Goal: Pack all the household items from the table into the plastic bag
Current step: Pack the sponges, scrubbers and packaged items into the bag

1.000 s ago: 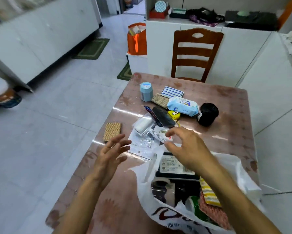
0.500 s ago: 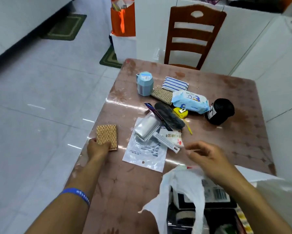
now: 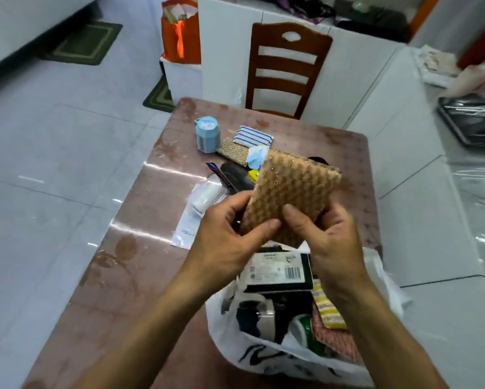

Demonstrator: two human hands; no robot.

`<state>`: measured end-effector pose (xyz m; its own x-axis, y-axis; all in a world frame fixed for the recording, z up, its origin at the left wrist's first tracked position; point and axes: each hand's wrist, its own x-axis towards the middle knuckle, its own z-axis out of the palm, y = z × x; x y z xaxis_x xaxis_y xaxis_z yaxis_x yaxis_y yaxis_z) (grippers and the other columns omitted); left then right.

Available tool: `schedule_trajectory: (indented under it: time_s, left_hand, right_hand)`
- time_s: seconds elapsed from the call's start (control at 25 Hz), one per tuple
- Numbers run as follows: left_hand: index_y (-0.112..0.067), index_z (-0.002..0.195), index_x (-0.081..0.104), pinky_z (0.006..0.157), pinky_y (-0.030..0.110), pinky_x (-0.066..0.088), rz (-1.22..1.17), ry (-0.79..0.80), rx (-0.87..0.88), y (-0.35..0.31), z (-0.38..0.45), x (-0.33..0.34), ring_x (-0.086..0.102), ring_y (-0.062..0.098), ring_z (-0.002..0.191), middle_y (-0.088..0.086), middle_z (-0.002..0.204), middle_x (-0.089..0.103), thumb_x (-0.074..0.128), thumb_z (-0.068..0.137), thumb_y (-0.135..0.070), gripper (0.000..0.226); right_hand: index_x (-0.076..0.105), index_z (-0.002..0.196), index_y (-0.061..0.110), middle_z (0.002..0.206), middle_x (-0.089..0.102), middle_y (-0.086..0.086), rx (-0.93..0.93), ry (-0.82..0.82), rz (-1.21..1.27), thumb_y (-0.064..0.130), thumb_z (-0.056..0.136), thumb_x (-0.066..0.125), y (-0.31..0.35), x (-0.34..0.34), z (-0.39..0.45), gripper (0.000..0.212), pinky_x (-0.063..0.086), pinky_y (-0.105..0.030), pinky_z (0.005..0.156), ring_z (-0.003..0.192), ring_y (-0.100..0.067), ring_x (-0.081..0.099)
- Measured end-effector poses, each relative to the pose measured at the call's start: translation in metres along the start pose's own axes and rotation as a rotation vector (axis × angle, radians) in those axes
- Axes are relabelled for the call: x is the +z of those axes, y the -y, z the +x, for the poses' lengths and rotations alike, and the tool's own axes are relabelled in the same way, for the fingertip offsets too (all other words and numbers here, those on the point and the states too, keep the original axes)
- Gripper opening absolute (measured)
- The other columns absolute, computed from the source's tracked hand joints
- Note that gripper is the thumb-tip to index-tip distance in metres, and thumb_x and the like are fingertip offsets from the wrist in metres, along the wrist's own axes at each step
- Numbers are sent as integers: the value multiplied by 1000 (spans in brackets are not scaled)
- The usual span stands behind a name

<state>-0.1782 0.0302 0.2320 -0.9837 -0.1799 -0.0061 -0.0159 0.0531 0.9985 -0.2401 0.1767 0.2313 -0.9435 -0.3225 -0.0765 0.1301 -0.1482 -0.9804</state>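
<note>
- Gripping the woven pad (image 3: 290, 193) by its near end, both hands held it up over the table (image 3: 129, 270): the left hand (image 3: 230, 240) had its thumb pressed on the front face and its fingers curled behind, and the right hand (image 3: 327, 240) pinched it the same way from the other side.
- The pad's long axis ran from about 7 o'clock at the fingers up to about 1 o'clock at its free far corner, tilted away from the person.
- The plastic bag (image 3: 278, 357) lay open at 6 o'clock from the pad, straight below the hands and close under both wrists; judging by this, the drop called for the pad to go down and toward the person. Neither hand was clearly nearer the opening.
- Inside the bag, a dark box (image 3: 278, 272) showed a white label with a barcode; its small print could not be read.
- The bag's outside carried dark printed marks, too blurred and creased to make out.
- Items left on the table sat at 11 to 12 o'clock from the pad: a blue canister (image 3: 206, 134) with an unreadable label on its lid, a striped cloth (image 3: 252, 136) and a clear packet (image 3: 205, 196).
</note>
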Motion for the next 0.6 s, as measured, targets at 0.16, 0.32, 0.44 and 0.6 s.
schedule_trajectory:
  time_s: [0.16,0.32,0.44,0.6]
  left_hand:
    - [-39,140,37,99,29,43,744,-92,43,33,-50,23,43,10,125,-10,140,41,80,68,-46,84]
    - [-33,105,63,56,32,52,377,-369,-138,47,-68,28,61,9,64,-6,79,67,68,85,-16,26]
    - [-17,86,70,43,18,35,67,-470,-98,33,-66,30,43,9,44,-1,55,59,55,86,9,30]
    - [-13,85,69,41,19,36,8,-431,-78,29,-63,37,43,12,41,4,58,63,58,87,10,26]
  right_hand:
    - [64,105,27,95,75,9,113,-57,-282,4,87,63,-2,-69,-21,30,56,-29,72,92,-11,70]
    - [48,116,39,108,62,-1,67,491,-1156,21,79,58,-38,-94,-34,43,53,-38,78,92,-21,61]
    - [58,114,30,112,63,5,-145,666,-1473,14,85,59,-61,-93,-40,34,52,-35,77,97,-19,61]
    - [64,100,26,103,67,0,-31,733,-1593,31,89,58,-72,-101,-32,13,51,-35,73,91,-22,63]
